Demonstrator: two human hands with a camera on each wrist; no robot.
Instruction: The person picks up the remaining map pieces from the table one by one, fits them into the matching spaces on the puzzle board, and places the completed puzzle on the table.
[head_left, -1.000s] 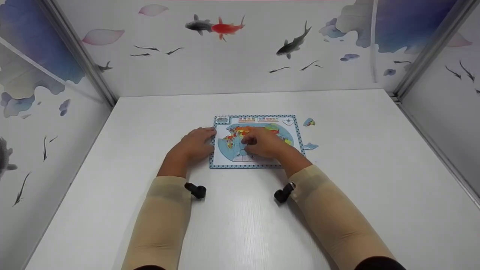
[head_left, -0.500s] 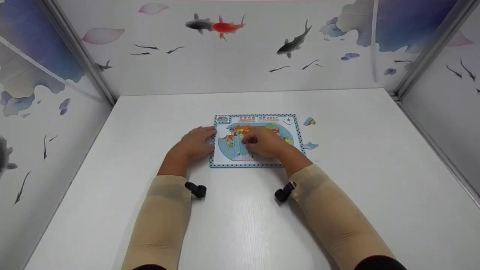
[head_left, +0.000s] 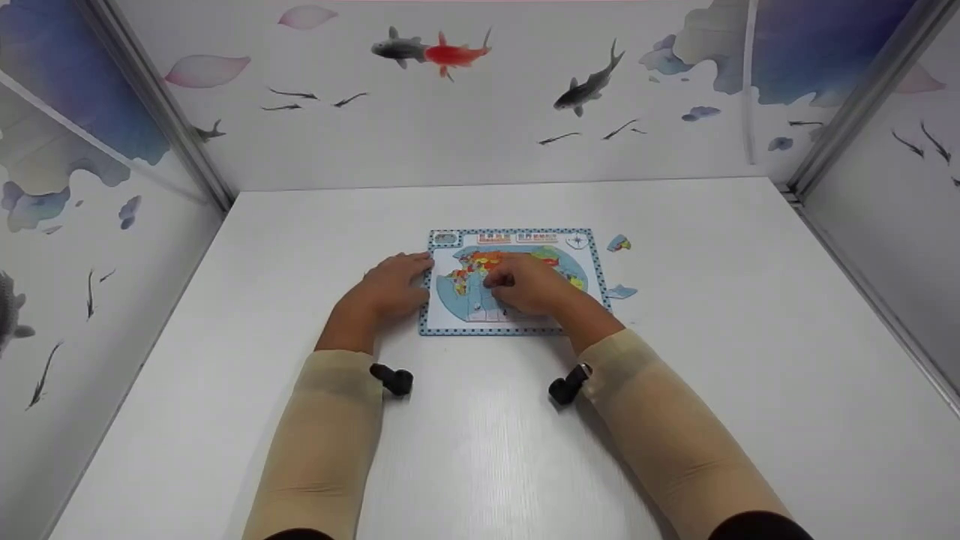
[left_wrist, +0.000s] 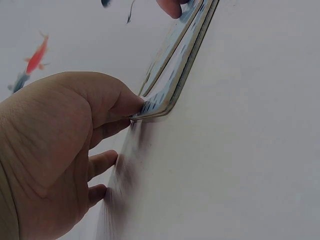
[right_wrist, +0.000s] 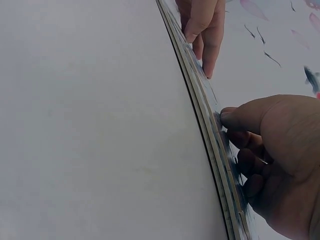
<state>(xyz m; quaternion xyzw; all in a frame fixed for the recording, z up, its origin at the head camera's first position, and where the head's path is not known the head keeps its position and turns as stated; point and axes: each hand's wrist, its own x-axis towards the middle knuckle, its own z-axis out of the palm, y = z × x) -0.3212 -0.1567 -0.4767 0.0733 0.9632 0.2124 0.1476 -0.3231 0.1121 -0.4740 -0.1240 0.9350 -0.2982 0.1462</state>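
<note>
Curled low over the map, the fingers of the right hand (head_left: 529, 285) touch the board (head_left: 495, 331) near its middle, thumb and forefinger close together; whether they pinch a piece cannot be told, since the hand hides that spot. At the board's left edge, the left hand (head_left: 394, 285) lies with its fingers spread, thumb tip over the rim by the near corner and other fingers reaching farther along the edge and down to the table (head_left: 480, 450).

Flat between the two hands, the board carries a blue oval map (head_left: 454, 304) with red, orange, yellow and green land, inside a white margin and a dotted blue border. Printed titles run along its far side, with a compass rose (head_left: 577, 240) in the far right corner. From the wrists, its side shows as stacked layers.

Just beyond the right border lie two loose bits: a blue piece (head_left: 622, 292) close to the edge, and a multicoloured piece (head_left: 619, 244) farther back. Beige sleeves (head_left: 322, 427) cover both forearms, each with a black device at the wrist. Past the white table, the back wall (head_left: 480, 135) bears painted fish, one of them red, and pink petals.
</note>
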